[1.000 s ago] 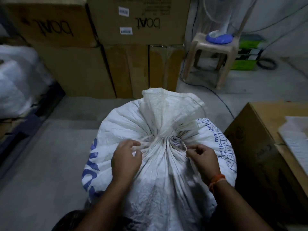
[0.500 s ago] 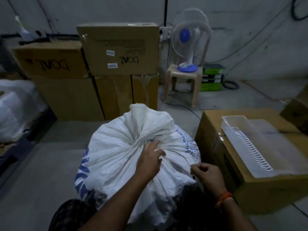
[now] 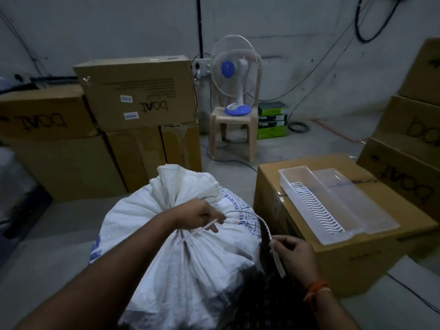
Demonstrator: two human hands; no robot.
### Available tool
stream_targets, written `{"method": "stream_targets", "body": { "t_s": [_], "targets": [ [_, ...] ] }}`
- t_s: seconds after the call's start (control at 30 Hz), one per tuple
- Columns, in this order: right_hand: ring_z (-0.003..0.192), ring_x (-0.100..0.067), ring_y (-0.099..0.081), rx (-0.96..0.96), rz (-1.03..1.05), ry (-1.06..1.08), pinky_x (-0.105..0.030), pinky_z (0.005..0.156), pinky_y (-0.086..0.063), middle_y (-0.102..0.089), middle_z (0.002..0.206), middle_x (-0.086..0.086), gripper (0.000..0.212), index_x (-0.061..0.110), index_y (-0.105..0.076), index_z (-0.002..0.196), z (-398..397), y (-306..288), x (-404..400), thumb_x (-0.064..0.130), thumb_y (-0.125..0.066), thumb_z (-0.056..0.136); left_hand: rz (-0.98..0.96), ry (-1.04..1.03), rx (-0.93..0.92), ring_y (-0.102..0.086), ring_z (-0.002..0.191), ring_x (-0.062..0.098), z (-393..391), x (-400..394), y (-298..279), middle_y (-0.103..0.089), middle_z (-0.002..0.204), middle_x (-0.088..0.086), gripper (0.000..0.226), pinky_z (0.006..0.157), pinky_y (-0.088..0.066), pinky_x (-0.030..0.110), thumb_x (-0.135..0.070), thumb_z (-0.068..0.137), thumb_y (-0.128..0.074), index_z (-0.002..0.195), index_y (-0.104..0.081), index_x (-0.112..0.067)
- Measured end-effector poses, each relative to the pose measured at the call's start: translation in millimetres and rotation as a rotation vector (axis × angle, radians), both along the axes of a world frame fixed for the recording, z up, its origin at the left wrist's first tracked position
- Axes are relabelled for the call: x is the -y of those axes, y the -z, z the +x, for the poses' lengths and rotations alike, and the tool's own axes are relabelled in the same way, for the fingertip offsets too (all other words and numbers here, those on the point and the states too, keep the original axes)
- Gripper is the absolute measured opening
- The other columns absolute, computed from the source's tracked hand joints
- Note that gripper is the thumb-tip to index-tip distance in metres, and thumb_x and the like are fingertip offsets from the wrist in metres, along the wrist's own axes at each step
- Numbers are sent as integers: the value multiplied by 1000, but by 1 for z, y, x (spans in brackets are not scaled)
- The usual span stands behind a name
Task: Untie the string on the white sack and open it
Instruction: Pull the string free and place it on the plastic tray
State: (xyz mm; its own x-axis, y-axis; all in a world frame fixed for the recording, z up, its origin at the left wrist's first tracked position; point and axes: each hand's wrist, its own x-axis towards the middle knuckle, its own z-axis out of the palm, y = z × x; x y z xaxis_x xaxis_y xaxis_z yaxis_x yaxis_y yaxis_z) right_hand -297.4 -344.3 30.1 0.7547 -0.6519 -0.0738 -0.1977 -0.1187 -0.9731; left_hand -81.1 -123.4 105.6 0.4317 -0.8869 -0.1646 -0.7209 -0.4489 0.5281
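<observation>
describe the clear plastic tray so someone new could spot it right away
Start at the white sack in front. Just right of it stands a cardboard box. The clear plastic tray lies on top, the only see-through thing there, with wavy white ribs inside.

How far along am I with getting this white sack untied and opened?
Done: one end of the string is pulled free, arcing to your right hand. In hand: your left hand holds the strand at the neck, where loops remain around the gather. Left: unwind those and spread the mouth of the white sack, which is bunched closed.
</observation>
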Motion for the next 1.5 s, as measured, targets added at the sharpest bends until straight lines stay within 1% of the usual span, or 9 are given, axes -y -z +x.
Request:
{"method": "stream_targets", "body": {
  "t_s": [0.43,0.53,0.6,0.73,0.87,1.03,1.23,1.37,1.5],
  "targets": [
    [91,-40,-75,55,143,74,-49,87,-61,-80,79,-14,10,7,-81,81,-5,-18,35,1,-76,85,-48,143,-98,-75,112,8,-13,52,-8,-75,130,1,37,97,-61,37,-12,102,-62,138,-68,-19],
    [89,-36,-75,42,150,77,-43,82,-61,-80,81,-13,7,6,-81,84,-12,-24,44,2,-76,86,-52,204,-82,-74,112,8,-23,68,-11,-75,131,-1,40,98,-60,27,-15,102,-63,140,-66,-23],
    [88,-35,-75,34,139,67,-43,83,-61,-80,79,-10,10,9,-82,82,-16,-28,48,2,-76,86,-102,249,-12,-75,109,8,-30,79,-16,-76,127,-2,41,94,-58,19,-13,100,-67,139,-67,-23],
    [85,-29,-74,34,132,47,-38,79,-59,-80,78,-6,16,12,-82,79,-21,-38,56,1,-74,88,-348,295,84,-79,97,13,-35,100,-19,-82,112,1,34,85,-61,34,-20,96,-73,130,-74,-21],
    [86,-24,-74,26,80,33,-28,73,-57,-81,83,-3,8,8,-82,88,-28,-52,76,7,-74,89,-462,313,111,-78,99,6,-32,123,-27,-82,111,-1,29,89,-62,27,-17,93,-77,122,-78,-17],
    [84,-18,-76,-25,-78,56,-34,78,-62,-80,85,-3,5,12,-80,90,-29,-80,112,12,-75,89,-329,402,393,-71,64,9,-31,170,-45,-80,78,-3,16,65,-60,32,-35,88,-76,91,-84,-21],
    [69,-11,-67,-132,-412,177,-25,68,-54,-73,71,0,20,16,-72,69,-3,-101,162,13,-74,89,-300,339,490,-59,62,6,-16,243,-50,-78,78,-5,24,55,-34,21,-46,90,-74,90,-83,-24],
    [73,-14,-64,-232,-463,226,-34,85,-56,-69,69,4,22,24,-70,64,20,-98,182,16,-78,82,-203,247,557,-54,64,8,-1,280,-37,-69,73,-9,29,51,-26,20,-52,87,-75,90,-82,-24],
    [115,-26,-59,-324,-550,232,-35,107,-34,-73,94,3,18,33,-68,62,39,-75,196,27,-77,77,-47,185,549,-60,69,14,8,310,-28,-67,71,-8,29,55,-41,26,-52,80,-81,87,-82,-23]
  ]
}}
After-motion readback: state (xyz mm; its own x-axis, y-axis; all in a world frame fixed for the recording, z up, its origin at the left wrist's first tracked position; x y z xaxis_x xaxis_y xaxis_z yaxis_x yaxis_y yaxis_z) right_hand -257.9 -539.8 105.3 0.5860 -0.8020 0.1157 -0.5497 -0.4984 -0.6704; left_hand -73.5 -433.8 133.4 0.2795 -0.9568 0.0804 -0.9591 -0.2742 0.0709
